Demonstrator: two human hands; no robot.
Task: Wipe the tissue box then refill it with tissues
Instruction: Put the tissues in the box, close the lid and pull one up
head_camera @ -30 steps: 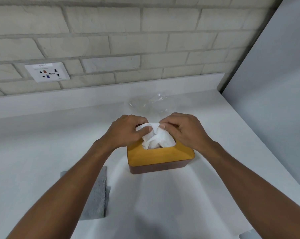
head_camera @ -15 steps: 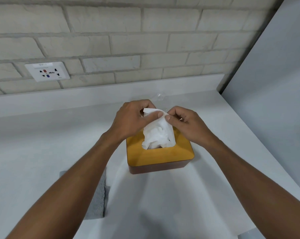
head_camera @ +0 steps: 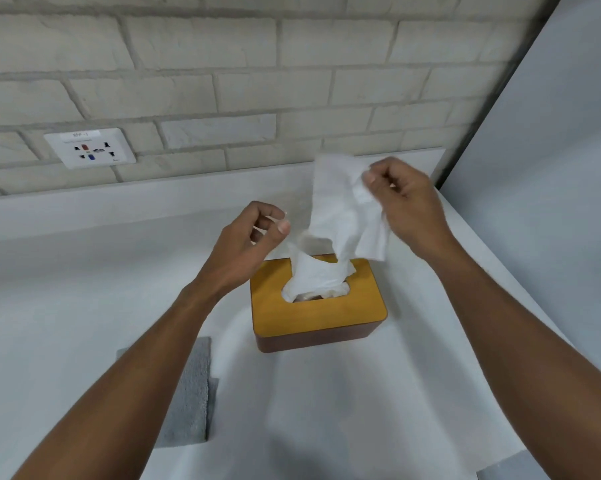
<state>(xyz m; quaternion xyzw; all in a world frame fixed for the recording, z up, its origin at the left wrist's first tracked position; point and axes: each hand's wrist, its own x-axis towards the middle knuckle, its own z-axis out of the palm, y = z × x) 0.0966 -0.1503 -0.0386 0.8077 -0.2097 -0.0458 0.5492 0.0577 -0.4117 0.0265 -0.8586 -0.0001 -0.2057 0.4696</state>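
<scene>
Above the tissue box [head_camera: 320, 308] at mid-desk [head_camera: 84, 289], the right hand [head_camera: 408, 202] at one o'clock pinches a tissue [head_camera: 344, 216] rising from its slot. The left hand [head_camera: 254, 237] curls at eleven o'clock, its grip unclear.

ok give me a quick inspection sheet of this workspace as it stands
surface: white counter, the box stands on it
job's things: tissue box with its lid on; a tissue stands up out of the slot
clutter: grey cloth lying left of the box
hands: right hand pinches the tissue near its top; left hand curled beside the tissue, contact unclear
cables: nothing seen
surroundings: brick wall behind, with a wall socket; grey panel at right
</scene>
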